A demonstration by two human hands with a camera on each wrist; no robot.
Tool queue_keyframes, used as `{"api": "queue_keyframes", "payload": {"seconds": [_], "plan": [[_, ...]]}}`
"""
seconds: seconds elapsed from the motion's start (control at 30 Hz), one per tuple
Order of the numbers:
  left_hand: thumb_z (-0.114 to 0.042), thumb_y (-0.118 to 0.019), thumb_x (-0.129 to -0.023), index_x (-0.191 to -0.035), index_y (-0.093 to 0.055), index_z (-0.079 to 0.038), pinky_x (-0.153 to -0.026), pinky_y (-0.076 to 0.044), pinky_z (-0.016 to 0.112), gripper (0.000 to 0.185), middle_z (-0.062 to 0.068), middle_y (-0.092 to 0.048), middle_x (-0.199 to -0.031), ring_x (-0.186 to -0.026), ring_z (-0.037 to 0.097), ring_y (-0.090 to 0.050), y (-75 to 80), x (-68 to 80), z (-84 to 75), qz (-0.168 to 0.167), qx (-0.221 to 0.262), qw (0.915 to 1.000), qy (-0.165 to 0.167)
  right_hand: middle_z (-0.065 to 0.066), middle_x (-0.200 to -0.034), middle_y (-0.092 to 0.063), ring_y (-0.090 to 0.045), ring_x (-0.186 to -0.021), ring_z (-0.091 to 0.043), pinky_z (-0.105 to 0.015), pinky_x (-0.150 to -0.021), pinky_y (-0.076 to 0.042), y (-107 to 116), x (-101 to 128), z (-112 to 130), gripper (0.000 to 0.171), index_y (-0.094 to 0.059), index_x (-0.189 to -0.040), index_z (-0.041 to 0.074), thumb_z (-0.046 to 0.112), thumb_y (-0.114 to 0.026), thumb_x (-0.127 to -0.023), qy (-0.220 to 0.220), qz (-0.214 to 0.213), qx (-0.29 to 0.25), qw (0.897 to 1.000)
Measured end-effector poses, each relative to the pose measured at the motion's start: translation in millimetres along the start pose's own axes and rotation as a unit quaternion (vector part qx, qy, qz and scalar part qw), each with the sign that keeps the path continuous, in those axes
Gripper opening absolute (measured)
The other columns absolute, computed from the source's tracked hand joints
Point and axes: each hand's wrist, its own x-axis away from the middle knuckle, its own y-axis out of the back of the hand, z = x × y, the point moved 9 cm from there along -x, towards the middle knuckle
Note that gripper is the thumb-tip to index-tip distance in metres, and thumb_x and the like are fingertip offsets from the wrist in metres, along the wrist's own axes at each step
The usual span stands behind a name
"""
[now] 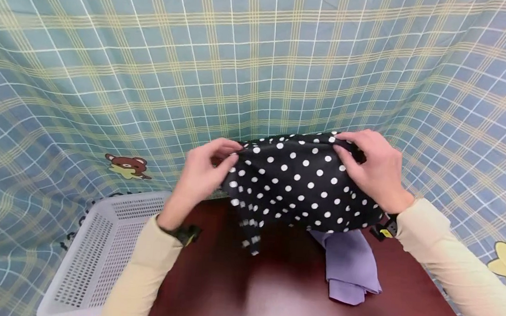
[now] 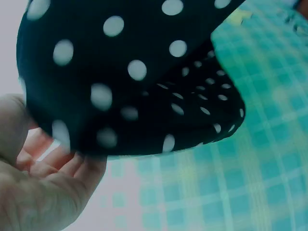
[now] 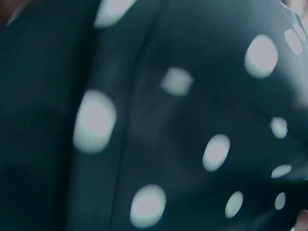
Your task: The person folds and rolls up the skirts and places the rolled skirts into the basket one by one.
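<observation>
A black cloth with white polka dots [image 1: 300,181] hangs in the air above the dark red table, its top edge stretched between both hands. My left hand [image 1: 205,169] pinches its left upper corner between thumb and fingers. At the right upper part, my right hand [image 1: 375,165] pinches the edge the same way. A loose tip of the cloth dangles lower on the left, slightly blurred. In the left wrist view the dotted cloth [image 2: 130,72] curves above the left hand [image 2: 48,178]. The dotted cloth [image 3: 183,125] fills nearly all of the right wrist view.
A folded purple cloth [image 1: 351,265] lies on the dark red table [image 1: 268,298], partly beneath the dotted cloth. To the left stands a white plastic basket [image 1: 80,258] with perforated walls. A blue plaid curtain [image 1: 261,54] surrounds the table's back and sides.
</observation>
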Motion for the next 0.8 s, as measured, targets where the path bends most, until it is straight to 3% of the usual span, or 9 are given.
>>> {"api": "queue_keyframes", "payload": {"seconds": [0.07,0.17,0.27,0.37,0.47,0.53,0.6,0.7,0.8], "plan": [[-0.015,-0.067,-0.096,-0.113,-0.073,-0.016,-0.081,-0.057,0.032,0.018,0.003,-0.078,-0.102,-0.090,0.015,-0.073,21.9,15.7,-3.9,-0.021,-0.016,0.9996,-0.013,-0.006,-0.097,-0.077,-0.069,-0.091,-0.024,-0.033,-0.074,-0.047,0,2,21,0.023,-0.076,-0.113,0.017,0.024,-0.073,-0.091,0.027,-0.007,-0.002,1.000],[-0.013,-0.068,-0.096,-0.112,-0.073,-0.017,-0.074,-0.054,0.027,0.018,-0.001,-0.075,-0.094,-0.081,0.009,-0.067,36.5,47.0,2.0,-0.018,-0.045,0.9983,-0.032,-0.007,-0.095,-0.077,-0.070,-0.085,-0.024,-0.035,-0.069,-0.052,-10,19,50,0.023,-0.076,-0.109,0.013,0.026,-0.072,-0.091,0.062,0.002,-0.018,0.998],[-0.011,-0.070,-0.094,-0.111,-0.074,-0.018,-0.069,-0.052,0.027,0.019,-0.004,-0.073,-0.090,-0.076,0.008,-0.063,32.1,85.4,25.8,0.010,-0.074,0.9969,-0.024,-0.003,-0.097,-0.076,-0.069,-0.081,-0.018,-0.032,-0.062,-0.053,-31,57,70,0.026,-0.074,-0.110,0.013,0.030,-0.072,-0.089,0.060,0.061,-0.035,0.996],[-0.009,-0.070,-0.093,-0.115,-0.073,-0.017,-0.076,-0.056,0.033,0.024,-0.003,-0.075,-0.100,-0.087,0.013,-0.067,10.2,129.9,63.5,0.076,-0.110,0.9908,0.017,0.006,-0.100,-0.071,-0.066,-0.080,-0.009,-0.026,-0.056,-0.050,-62,111,80,0.025,-0.072,-0.108,0.020,0.034,-0.073,-0.089,0.033,0.160,-0.034,0.986],[-0.011,-0.069,-0.093,-0.124,-0.069,-0.011,-0.094,-0.055,0.046,0.031,0.006,-0.072,-0.120,-0.110,0.025,-0.068,-23.7,176.5,100.5,0.193,-0.127,0.9711,0.061,0.009,-0.101,-0.064,-0.063,-0.079,-0.005,-0.023,-0.056,-0.047,-87,164,84,0.020,-0.072,-0.102,0.024,0.036,-0.075,-0.087,0.023,0.252,-0.026,0.967],[-0.014,-0.066,-0.095,-0.132,-0.064,-0.006,-0.100,-0.052,0.054,0.038,0.013,-0.066,-0.130,-0.121,0.034,-0.063,-46.2,207.1,118.9,0.277,-0.102,0.9504,0.098,0.009,-0.100,-0.063,-0.062,-0.077,-0.005,-0.024,-0.058,-0.049,-96,191,84,0.018,-0.072,-0.098,0.024,0.035,-0.078,-0.085,0.020,0.292,-0.026,0.956],[-0.021,-0.065,-0.097,-0.140,-0.057,-0.003,-0.103,-0.047,0.062,0.047,0.023,-0.057,-0.140,-0.129,0.044,-0.056,-65.1,232.8,131.4,0.338,-0.068,0.9284,0.139,0.006,-0.102,-0.064,-0.064,-0.082,-0.009,-0.029,-0.065,-0.053,-103,213,82,0.023,-0.072,-0.101,0.022,0.035,-0.080,-0.084,0.011,0.324,-0.026,0.945],[-0.031,-0.063,-0.098,-0.151,-0.043,-0.003,-0.105,-0.040,0.071,0.063,0.036,-0.039,-0.151,-0.136,0.056,-0.045,-87.6,257.3,144.4,0.371,-0.021,0.9045,0.210,0.000,-0.111,-0.066,-0.068,-0.092,-0.016,-0.037,-0.076,-0.057,-111,237,77,0.036,-0.069,-0.116,0.017,0.034,-0.079,-0.085,-0.022,0.374,-0.026,0.927],[-0.036,-0.062,-0.098,-0.158,-0.032,-0.008,-0.107,-0.035,0.075,0.072,0.041,-0.026,-0.157,-0.142,0.061,-0.035,-102.5,272.2,154.4,0.367,-0.008,0.8936,0.258,-0.005,-0.110,-0.070,-0.071,-0.090,-0.022,-0.041,-0.075,-0.058,-118,262,79,0.051,-0.060,-0.131,0.012,0.032,-0.076,-0.087,-0.040,0.446,-0.038,0.894]]}}
